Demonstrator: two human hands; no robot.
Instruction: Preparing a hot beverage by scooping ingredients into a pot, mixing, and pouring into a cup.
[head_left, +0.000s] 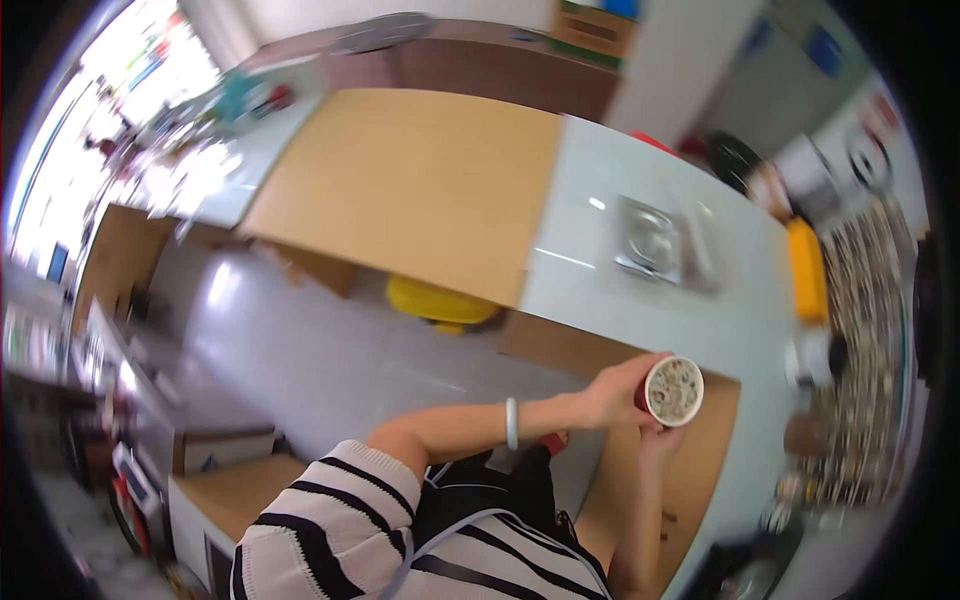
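A round cup (674, 391) with a white rim and a red side is held up before me, right of the middle of the view. Inside it a pale liquid or filling with small brown bits shows. My left hand (626, 391), with a pale bangle on its wrist, wraps the cup's near side. Below the cup, my right hand (661, 441) reaches up and touches its base; its fingers are partly hidden under the cup. Behind the cup runs the edge of the white tabletop (645, 330).
The wooden tabletop (420, 180) joins the white one. On the white part lies a blurred metal object (649, 241). A yellow stool (439, 301) is tucked under the wooden top. To the right stand an orange container (807, 271) and a blurred rack of small items (862, 337).
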